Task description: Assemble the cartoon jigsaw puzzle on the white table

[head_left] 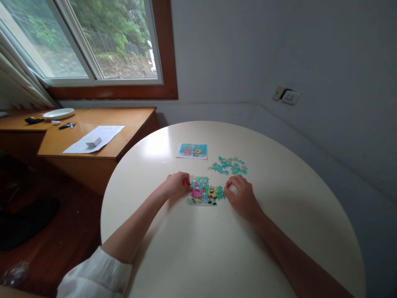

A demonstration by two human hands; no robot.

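A partly assembled jigsaw puzzle (pixel 204 192) with pink, teal and yellow cartoon figures lies flat on the pale round table (pixel 192 256). At its left edge is my left hand (pixel 178 185), fingers curled and closed by the pink figure; whatever is between the fingertips is hidden. My right hand (pixel 243 196) is at the right edge beside the yellow figure, thumb and forefinger pinched, and I cannot make out a piece in them. Just beyond the right hand several loose teal puzzle pieces (pixel 231 165) lie in a spread pile.
A picture card (pixel 191 151) of the same figures lies behind the puzzle. To the left, a wooden desk (pixel 133 124) holds a paper sheet (pixel 93 138), a small white box (pixel 93 142) and a white plate (pixel 58 113). A wall socket (pixel 290 97) is at right.
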